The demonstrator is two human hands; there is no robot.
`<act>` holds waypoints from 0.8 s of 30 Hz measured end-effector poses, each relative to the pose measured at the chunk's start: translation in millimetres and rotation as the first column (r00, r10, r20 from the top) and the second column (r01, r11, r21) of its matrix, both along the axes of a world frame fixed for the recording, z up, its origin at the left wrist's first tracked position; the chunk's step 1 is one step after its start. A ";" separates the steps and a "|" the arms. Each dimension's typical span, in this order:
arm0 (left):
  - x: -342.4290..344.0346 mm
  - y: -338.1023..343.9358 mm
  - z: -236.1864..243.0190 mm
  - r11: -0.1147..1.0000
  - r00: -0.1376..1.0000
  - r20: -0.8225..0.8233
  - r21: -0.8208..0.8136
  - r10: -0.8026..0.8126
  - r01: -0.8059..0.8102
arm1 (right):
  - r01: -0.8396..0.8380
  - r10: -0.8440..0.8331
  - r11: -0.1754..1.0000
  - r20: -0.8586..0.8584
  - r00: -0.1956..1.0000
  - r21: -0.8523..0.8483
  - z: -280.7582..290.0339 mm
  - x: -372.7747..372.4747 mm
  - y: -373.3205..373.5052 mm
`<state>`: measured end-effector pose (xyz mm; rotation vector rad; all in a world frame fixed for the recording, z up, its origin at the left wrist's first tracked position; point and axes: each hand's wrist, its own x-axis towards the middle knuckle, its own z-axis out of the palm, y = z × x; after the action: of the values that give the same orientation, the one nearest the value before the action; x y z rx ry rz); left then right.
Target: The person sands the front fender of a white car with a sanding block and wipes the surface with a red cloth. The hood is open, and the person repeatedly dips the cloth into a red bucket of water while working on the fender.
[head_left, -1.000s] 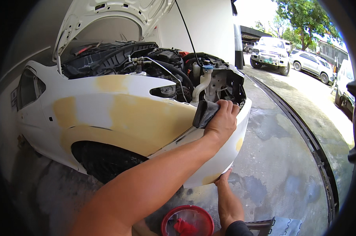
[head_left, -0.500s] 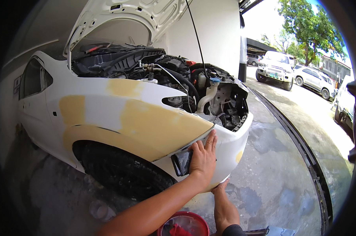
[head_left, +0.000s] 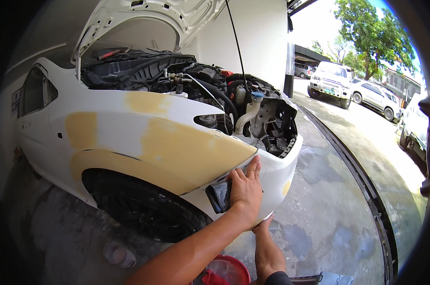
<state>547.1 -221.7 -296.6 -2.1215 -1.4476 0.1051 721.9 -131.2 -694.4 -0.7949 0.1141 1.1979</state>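
My left hand (head_left: 245, 190) is pressed against the white front bumper (head_left: 272, 171), close to its seam with the fender. Under its palm and thumb side sits a folded black sheet (head_left: 218, 197) that looks like sandpaper, flat on the bumper. The fingers point up toward the seam. Below, my right hand (head_left: 263, 224) grips the bumper's lower edge; its fingers are mostly hidden behind that edge. The white fender (head_left: 191, 152) bears tan, filler-like patches. A smaller tan patch shows on the bumper's right side.
The hood (head_left: 129, 23) is propped up over the exposed engine bay (head_left: 200, 80). The front tire (head_left: 139, 204) stands below the fender. A red bucket (head_left: 243, 270) with a red cloth and a clear container (head_left: 119, 254) are on the floor. A metal floor track (head_left: 352, 166) runs at right.
The view has shifted slightly, so the car and floor things sit a little differently. My hands keep nearly the same places on the bumper.
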 end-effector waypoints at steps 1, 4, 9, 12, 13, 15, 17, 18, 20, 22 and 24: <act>-0.3 -0.3 1.5 1.000 1.000 0.015 -0.009 -0.003 0.003 | 0.008 -0.011 0.997 -0.043 0.999 -0.071 -0.2 -0.1 0.2; -0.5 0.4 4.0 0.999 0.998 0.064 -0.035 -0.011 0.013 | 0.004 -0.002 1.000 -0.062 0.998 0.031 -0.4 0.1 0.9; -1.5 1.0 1.6 0.999 0.994 0.104 -0.048 -0.020 0.025 | -0.038 0.039 0.998 -0.025 0.999 0.044 -3.5 2.5 3.7; -0.7 0.4 0.6 0.999 0.992 0.127 -0.046 -0.019 0.025 | -0.048 0.051 0.996 -0.034 0.998 0.076 -6.9 4.7 6.1; -0.5 0.4 0.4 0.999 0.991 0.131 -0.045 -0.020 0.026 | -0.035 0.038 0.998 -0.055 0.998 0.055 -8.0 5.4 6.9; -0.5 0.5 0.1 0.999 0.991 0.131 -0.041 -0.025 0.031 | -0.041 0.044 0.996 -0.047 0.998 0.080 -9.9 6.6 8.1; -1.2 0.6 -0.6 0.999 0.991 0.134 -0.039 -0.030 0.036 | -0.050 0.052 0.996 -0.024 0.998 0.072 -11.1 7.3 8.6; -1.6 0.7 -0.9 0.999 0.992 0.125 -0.027 -0.030 0.034 | -0.063 0.063 0.995 0.003 0.998 0.071 -11.4 7.5 8.5; -1.7 0.6 -1.9 0.999 0.992 0.126 -0.035 -0.027 0.032 | -0.079 0.078 0.995 0.013 0.997 0.056 -11.6 7.3 7.8; -0.3 1.6 -1.7 0.997 0.989 0.143 -0.066 -0.030 0.040 | -0.064 0.063 0.998 -0.051 0.997 -0.011 -10.8 6.3 6.7; 2.2 2.7 -1.0 0.995 0.986 0.165 -0.095 -0.028 0.044 | -0.072 0.073 0.997 -0.023 0.997 0.042 -9.0 4.8 5.4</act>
<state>549.3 -219.0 -297.7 -2.2806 -1.5246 -0.0119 726.7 -125.8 -703.5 -0.7536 0.0810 1.2750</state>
